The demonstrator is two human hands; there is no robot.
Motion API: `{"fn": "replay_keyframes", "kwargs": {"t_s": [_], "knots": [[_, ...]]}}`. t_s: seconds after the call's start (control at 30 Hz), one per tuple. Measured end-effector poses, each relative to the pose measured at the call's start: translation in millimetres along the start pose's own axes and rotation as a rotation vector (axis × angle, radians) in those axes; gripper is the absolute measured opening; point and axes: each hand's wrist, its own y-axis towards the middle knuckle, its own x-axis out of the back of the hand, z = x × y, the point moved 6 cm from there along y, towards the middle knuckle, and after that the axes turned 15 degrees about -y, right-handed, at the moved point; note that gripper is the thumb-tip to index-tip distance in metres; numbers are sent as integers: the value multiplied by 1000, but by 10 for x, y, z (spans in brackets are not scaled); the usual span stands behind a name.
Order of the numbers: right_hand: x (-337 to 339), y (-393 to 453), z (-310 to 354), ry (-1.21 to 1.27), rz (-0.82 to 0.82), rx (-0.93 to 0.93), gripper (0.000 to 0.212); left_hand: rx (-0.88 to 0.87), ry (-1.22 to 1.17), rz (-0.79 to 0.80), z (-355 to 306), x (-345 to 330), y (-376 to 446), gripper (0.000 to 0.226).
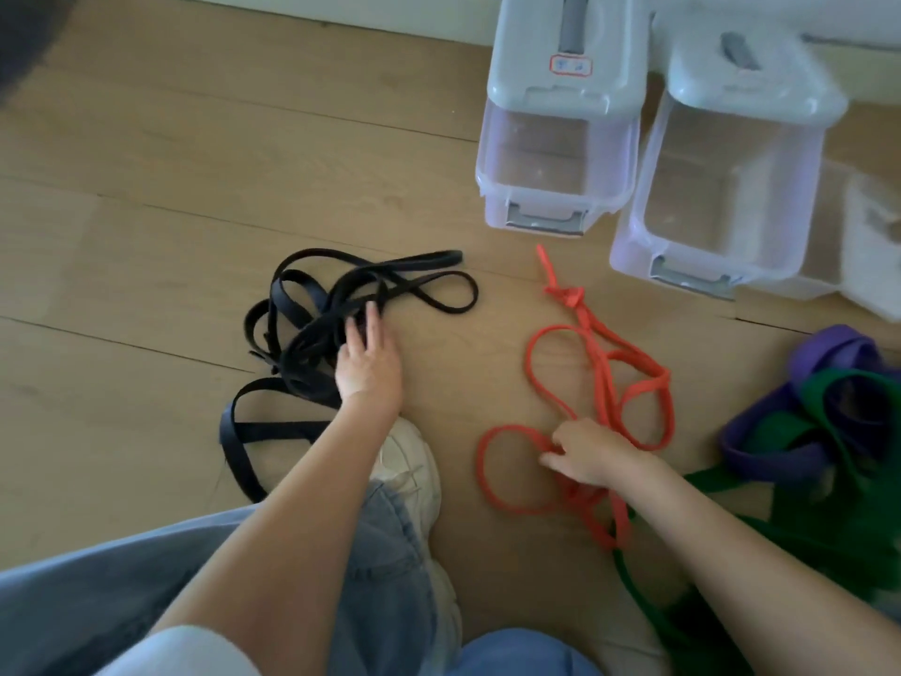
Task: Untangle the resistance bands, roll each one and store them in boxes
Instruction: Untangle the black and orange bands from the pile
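A tangled heap of black bands [312, 324] lies on the wooden floor at centre left. My left hand [366, 368] rests on its right side with the fingers stretched out flat. A knotted orange band [604, 378] sprawls at centre right. My right hand [592, 451] pinches its strands where the loops cross near the lower end. Green [848, 407] and purple bands [760, 451] lie tangled together at the right edge. Two clear boxes [556, 187] [716, 217] stand open at the top right, each with its grey lid tipped back.
My jeans-clad legs and a white sneaker [414, 470] fill the bottom centre, between the black and orange bands. A third clear container [872, 246] shows at the far right edge. A white wall base runs along the top.
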Motion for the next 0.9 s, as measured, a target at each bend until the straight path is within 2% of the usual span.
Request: {"fn": "replay_keyframes", "kwargs": {"t_s": [0.07,0.13,0.23,0.27,0.3,0.33,0.4,0.47,0.53,0.6,0.67,0.77,0.83,0.9], "knots": [[214,-5,38,29,-12,43,41,62,18,18,76,67,5,67],[526,18,97,6,-118,43,36,59,45,-17,-5,214,24,58],[1024,-35,17,136,-545,-49,20,-130,30,-109,-404,351,83,50],[1104,-52,-95,219,-674,-97,19,-220,-8,-109,-549,346,94,48],[1115,-39,-223,282,-734,-133,22,-292,-79,-91,-676,324,98,47],[1063,11,-348,307,-723,-163,30,-333,-170,-67,-768,298,94,47],[779,155,-612,303,-546,-262,54,-324,-343,-23,-885,214,54,42],[436,225,-800,290,-352,-372,72,-191,-452,59,-909,43,-41,38],[198,264,-839,255,-271,-416,74,-56,-477,208,-942,-195,-215,45],[175,304,-756,305,-331,-397,65,-15,-518,297,-1039,-397,-416,49],[259,341,-573,581,-385,-282,52,22,-702,304,-1109,-520,-550,51],[282,365,-213,1178,-321,-88,38,124,-1104,245,-1019,-488,-491,52],[247,349,-84,1360,-310,-58,39,174,-1291,181,-865,-407,-378,50],[194,339,-23,1363,-291,-34,50,278,-1552,139,-715,-302,-317,50]]}}
